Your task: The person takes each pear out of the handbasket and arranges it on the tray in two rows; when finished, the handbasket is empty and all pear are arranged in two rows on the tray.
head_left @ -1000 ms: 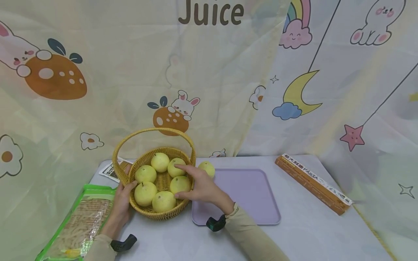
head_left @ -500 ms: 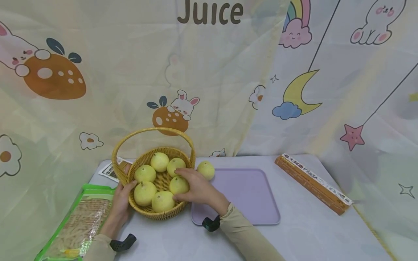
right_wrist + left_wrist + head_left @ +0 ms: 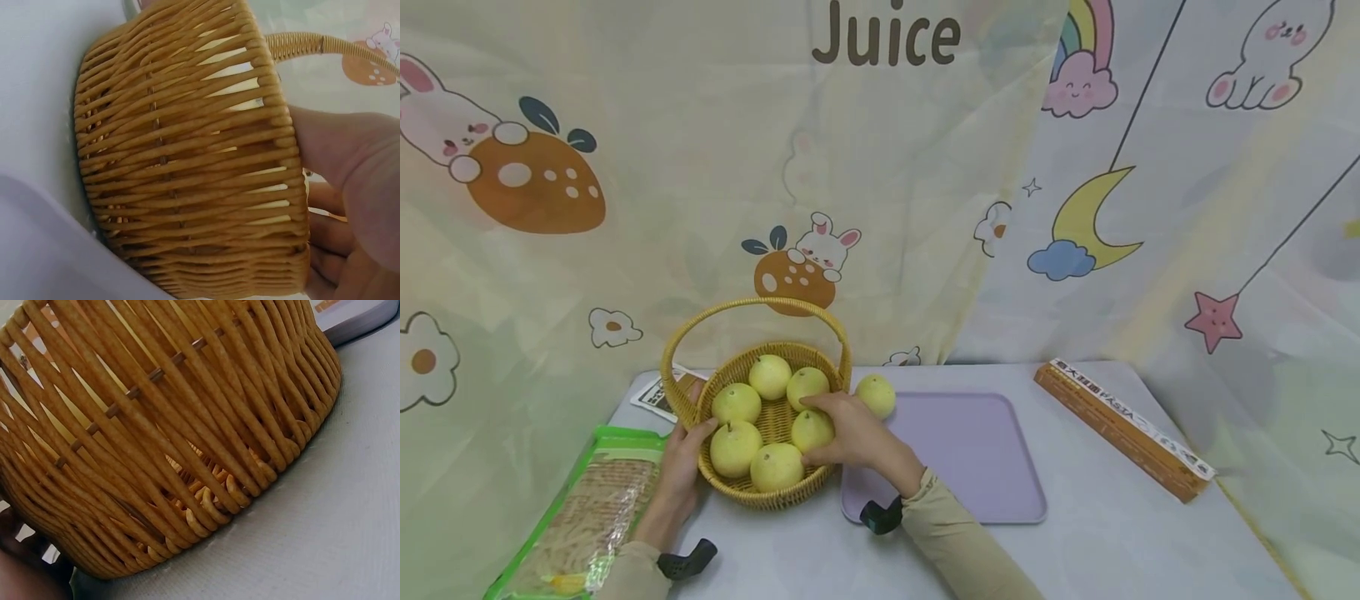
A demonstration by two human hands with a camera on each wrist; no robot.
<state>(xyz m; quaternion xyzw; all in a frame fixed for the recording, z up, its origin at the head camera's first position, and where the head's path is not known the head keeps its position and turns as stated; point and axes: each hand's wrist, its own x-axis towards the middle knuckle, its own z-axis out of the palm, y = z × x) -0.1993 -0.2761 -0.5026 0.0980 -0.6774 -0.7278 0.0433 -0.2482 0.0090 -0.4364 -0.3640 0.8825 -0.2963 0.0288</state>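
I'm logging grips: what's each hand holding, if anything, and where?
Left hand holds the basket by its left rim; right hand grips a fruit inside, round its sides.

From here I see a box (image 3: 1123, 432) aslant on the table (image 3: 1105, 525) at right, a bag (image 3: 580, 517) at left, a packet (image 3: 653, 400) near the back — and a printed curtain (image 3: 902, 150) behind.

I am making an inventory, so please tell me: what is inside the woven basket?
Six yellow-green fruits lie inside the woven basket, around its visible floor. The right hand partly covers the fruits nearest it; what lies under the fruits is hidden.
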